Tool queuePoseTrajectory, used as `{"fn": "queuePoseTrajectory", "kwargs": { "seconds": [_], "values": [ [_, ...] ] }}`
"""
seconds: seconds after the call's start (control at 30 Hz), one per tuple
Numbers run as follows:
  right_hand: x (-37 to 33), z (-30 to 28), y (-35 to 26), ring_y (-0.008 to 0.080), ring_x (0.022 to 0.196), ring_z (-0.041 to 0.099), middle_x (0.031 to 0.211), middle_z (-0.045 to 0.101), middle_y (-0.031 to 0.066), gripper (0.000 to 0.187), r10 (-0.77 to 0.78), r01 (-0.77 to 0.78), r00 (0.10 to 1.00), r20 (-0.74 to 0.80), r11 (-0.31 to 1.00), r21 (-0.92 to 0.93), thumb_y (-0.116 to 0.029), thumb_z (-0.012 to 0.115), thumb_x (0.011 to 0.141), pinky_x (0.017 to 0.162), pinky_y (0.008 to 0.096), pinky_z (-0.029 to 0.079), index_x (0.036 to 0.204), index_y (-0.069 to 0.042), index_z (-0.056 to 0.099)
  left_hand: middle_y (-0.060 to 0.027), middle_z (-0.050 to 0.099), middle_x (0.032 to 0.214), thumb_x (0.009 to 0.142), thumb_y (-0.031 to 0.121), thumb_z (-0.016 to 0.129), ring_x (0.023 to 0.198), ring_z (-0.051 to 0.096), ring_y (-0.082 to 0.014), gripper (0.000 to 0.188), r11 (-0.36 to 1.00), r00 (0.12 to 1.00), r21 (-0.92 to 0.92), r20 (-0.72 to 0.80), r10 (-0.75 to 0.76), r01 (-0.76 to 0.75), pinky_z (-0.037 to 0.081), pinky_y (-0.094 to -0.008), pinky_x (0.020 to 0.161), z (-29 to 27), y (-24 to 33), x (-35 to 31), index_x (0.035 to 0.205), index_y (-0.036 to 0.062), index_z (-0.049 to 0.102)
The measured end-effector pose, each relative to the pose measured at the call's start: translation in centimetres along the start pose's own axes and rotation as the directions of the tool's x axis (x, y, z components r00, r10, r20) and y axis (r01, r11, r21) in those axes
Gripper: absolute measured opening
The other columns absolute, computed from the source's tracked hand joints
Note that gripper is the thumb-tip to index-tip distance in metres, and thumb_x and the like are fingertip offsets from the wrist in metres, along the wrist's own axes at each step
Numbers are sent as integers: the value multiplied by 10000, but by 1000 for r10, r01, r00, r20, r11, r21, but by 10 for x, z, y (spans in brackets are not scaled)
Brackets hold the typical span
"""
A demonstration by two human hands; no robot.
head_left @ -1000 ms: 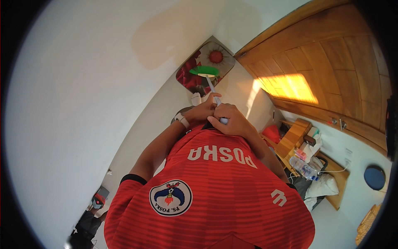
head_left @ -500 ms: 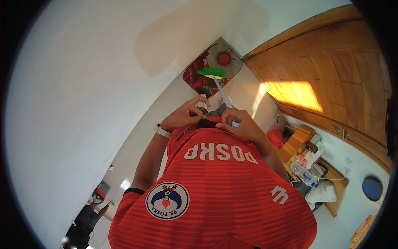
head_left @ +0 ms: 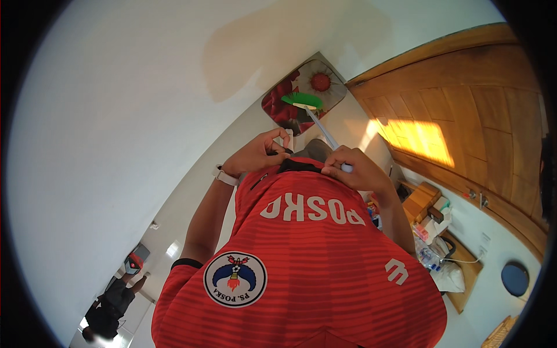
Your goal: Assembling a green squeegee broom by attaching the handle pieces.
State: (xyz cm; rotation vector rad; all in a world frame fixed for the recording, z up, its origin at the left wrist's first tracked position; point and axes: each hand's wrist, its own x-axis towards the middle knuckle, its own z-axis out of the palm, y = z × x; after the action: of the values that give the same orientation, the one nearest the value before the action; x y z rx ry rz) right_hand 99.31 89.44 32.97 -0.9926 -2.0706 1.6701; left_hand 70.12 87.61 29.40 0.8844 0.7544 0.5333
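fingers: left hand is curled narrow with the fingertips pinching at the dark waistband just under the red jersey hem, nothing else in it. right hand is wrapped closed round the pale broom handle

far left: big white wall fills that side, and down in the corner another person in dark clothes stands well apart

left wrist: pale watch strap sits on it

middle: red striped jersey with a round badge takes up most of the view

broom: handle runs up from the right hand to a green plastic broom head that rests on the red flower-print doormat by the wall

right: wooden panelled door with a patch of sunlight, then a low wooden shelf cluttered with small stuff

progress: looks like sweeping is barely going or paused, imo. broom head is parked on the mat, only one hand on the handle, the other busy at the waist. can't see any dirt pile, so can't tell how much floor is done
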Motion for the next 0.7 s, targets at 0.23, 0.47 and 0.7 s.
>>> {"fn": "queuePoseTrajectory", "kwargs": {
  "seconds": [0.23, 0.47, 0.7],
  "values": [
    [-2, -26, 7, 163, 778, 599, 811, 672, 42, 131, 121, -126, 982, 144, 992, 25, -175, 760, 882, 718, 304, 467, 900, -52, 717, 22, 594, 635, 1016, 108, 575, 579, 483, -34, 172, 928, 998, 373, 65, -20, -6, 394, -214, 570, 20, 52, -9, 1053, 50, 418],
    [-28, -24, 19, 129, 731, 575, 763, 651, 30, 162, 72, -76, 996, 55, 993, 89, -171, 786, 846, 677, 284, 450, 877, -38, 699, -66, 626, 645, 981, 210, 619, 604, 594, -229, 196, 740, 996, 669, 89, 6, -65, 472, -328, 616, 59, 65, -2, 940, 31, 548],
    [-78, -27, 37, 127, 761, 580, 801, 660, 11, 129, 87, -88, 996, 14, 981, 173, -139, 796, 827, 693, 281, 451, 880, -56, 713, -107, 647, 748, 957, 236, 650, 641, 600, -247, 250, 620, 993, 782, 7, -114, 66, 432, -361, 578, 104, 64, 11, 837, 20, 617]
  ]
}}
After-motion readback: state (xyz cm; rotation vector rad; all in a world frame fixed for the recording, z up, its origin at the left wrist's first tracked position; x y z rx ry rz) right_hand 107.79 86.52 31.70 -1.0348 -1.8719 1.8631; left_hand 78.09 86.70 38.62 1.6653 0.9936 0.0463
